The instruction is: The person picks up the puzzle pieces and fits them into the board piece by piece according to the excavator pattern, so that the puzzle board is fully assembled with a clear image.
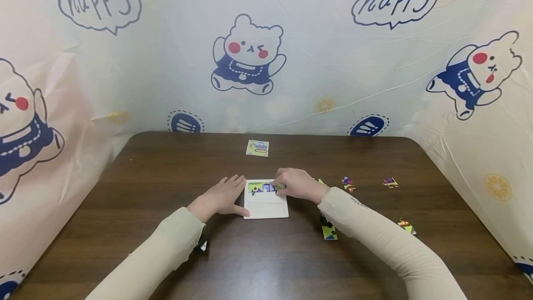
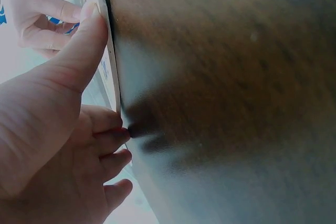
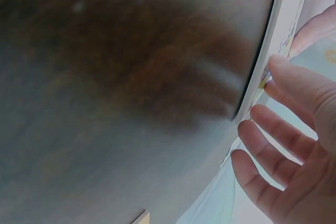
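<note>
The left grip [image 1: 221,196], its fingers spread apart, braces the left edge of a white rectangular tray [image 1: 266,210] on the dark-brown wood-grained counter [image 1: 266,263], probably to steady it. The right grip [image 1: 300,184] has thumb and forefinger at green-and-purple jigsaw pieces [image 1: 266,187] along the tray's far side, pinching or pressing, I cannot tell; loose multicoloured jigsaw pieces [image 1: 390,182] lie rightward, likely for easy reach

From the head, we see pale glare on the table [image 1: 266,263] at six o'clock; both wrist views look dimmer, hazier.
</note>
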Motion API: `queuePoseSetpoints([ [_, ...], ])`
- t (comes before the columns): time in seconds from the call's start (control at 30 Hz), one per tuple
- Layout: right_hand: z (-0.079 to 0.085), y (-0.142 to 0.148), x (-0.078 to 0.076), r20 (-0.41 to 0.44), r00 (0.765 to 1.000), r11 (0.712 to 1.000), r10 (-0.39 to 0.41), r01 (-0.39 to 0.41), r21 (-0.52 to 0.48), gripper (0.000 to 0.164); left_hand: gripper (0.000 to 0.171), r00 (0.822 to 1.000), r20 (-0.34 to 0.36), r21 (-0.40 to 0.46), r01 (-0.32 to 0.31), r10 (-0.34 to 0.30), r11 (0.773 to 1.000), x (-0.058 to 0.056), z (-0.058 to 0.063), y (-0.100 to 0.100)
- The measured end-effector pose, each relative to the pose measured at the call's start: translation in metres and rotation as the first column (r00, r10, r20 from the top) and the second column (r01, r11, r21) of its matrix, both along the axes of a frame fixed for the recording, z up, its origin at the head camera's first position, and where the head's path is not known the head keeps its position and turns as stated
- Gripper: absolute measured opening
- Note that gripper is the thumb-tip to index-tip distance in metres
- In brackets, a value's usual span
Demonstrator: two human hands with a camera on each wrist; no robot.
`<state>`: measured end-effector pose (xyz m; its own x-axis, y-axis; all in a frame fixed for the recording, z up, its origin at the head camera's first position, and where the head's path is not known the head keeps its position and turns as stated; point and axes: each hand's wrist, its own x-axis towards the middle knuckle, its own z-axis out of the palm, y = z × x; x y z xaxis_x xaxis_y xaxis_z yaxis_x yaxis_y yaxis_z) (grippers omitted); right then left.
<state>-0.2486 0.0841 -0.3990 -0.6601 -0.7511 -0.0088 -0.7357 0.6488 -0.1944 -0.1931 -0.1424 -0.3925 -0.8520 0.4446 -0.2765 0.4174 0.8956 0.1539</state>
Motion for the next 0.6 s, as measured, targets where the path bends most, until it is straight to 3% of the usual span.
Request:
queuePoseSetpoints([
  [0.4, -0.0001, -0.0044, -0.0026, 0.032, 0.999, 1.000, 0.001, -0.002, 0.030, 0.030, 0.093, 1.000, 0.004, 0.009, -0.002, 0.002, 1.000, -0.0006, 0.0005, -0.0012],
  [0.6, 0.0041, 0.0002, -0.0013, 0.061, 0.998, 1.000, 0.002, -0.002, -0.010, 0.030, 0.093, 1.000, 0.001, -0.003, 0.001, -0.001, 1.000, -0.0007, -0.0003, -0.0001],
])
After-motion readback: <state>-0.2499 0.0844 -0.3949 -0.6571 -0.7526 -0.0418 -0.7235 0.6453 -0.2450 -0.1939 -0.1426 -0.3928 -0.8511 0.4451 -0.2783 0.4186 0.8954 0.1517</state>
